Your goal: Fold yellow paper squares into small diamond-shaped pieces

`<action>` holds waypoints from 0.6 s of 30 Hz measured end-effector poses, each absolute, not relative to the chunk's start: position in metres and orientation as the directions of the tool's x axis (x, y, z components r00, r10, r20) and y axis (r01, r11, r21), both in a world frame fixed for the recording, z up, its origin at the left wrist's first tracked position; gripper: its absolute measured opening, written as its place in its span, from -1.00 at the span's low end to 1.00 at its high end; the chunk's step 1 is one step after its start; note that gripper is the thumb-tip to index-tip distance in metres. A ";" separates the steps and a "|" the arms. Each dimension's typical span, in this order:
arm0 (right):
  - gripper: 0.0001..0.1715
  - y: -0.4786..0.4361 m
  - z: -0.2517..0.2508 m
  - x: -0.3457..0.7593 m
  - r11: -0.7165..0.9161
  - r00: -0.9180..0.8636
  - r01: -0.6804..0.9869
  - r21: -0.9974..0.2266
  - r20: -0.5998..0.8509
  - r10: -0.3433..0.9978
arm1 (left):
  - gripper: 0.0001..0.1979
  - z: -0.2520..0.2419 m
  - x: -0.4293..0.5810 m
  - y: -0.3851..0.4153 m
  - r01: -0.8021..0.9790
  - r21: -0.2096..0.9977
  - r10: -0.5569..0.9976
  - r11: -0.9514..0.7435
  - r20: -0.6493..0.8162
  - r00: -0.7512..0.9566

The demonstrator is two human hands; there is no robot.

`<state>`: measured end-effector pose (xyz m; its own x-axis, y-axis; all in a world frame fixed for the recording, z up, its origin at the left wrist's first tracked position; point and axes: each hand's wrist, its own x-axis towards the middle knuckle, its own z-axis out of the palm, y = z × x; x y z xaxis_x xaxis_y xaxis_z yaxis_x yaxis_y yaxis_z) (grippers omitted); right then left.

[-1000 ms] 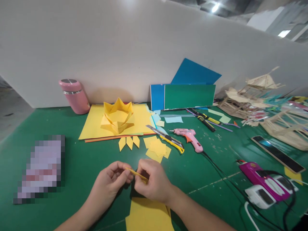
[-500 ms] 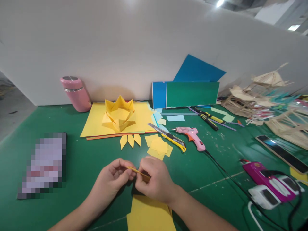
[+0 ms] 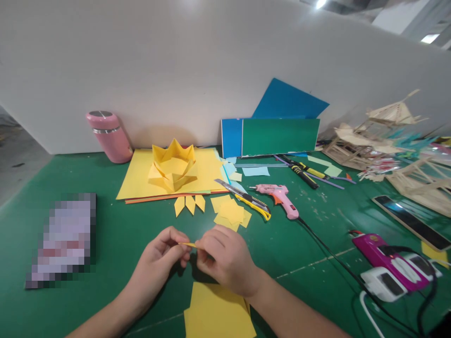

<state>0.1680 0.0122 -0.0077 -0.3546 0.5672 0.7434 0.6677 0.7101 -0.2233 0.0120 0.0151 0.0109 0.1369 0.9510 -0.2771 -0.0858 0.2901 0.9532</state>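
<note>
Between my two hands is a small folded piece of yellow paper [image 3: 188,244], seen nearly edge-on. My left hand [image 3: 164,256] pinches its left end between thumb and forefinger. The right end is gripped by the fingers of my right hand [image 3: 225,258], which hide part of it. Below the hands lie yellow paper sheets [image 3: 218,312]. Beyond them are three small pointed folded pieces [image 3: 190,205] and some loose yellow squares [image 3: 229,211]. A folded yellow paper bowl with pointed tips [image 3: 172,171] stands on a stack of coloured paper [image 3: 136,183].
A utility knife [image 3: 246,199] with its blade out and a pink glue gun [image 3: 278,197] lie ahead to the right. A power strip [image 3: 382,260], cables and a phone [image 3: 410,223] are at right. A pink flask [image 3: 111,138] stands back left, wooden stick models [image 3: 352,145] back right.
The yellow piece has shifted slightly left and now shows as a thinner edge. My right fingers have closed further over its right end. The view has moved slightly.
</note>
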 end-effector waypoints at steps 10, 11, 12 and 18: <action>-0.84 0.008 -0.007 0.165 0.537 -0.181 0.477 -0.696 0.520 0.835 | -0.84 0.014 0.009 0.018 -0.106 0.918 0.922 0.382 -0.371 0.114; -0.85 0.009 -0.006 0.165 0.479 -0.163 0.426 -0.767 0.456 0.875 | -0.83 0.015 0.008 0.019 -0.100 0.915 0.916 0.391 -0.375 0.144; -0.86 0.009 -0.005 0.165 0.409 -0.146 0.369 -0.835 0.382 0.912 | -0.82 0.015 0.006 0.020 -0.090 0.914 0.910 0.394 -0.375 0.176; -0.87 0.015 0.003 0.165 0.102 -0.120 0.075 -0.992 0.092 0.988 | -0.67 0.012 0.004 0.021 -0.080 0.938 0.930 0.338 -0.320 0.178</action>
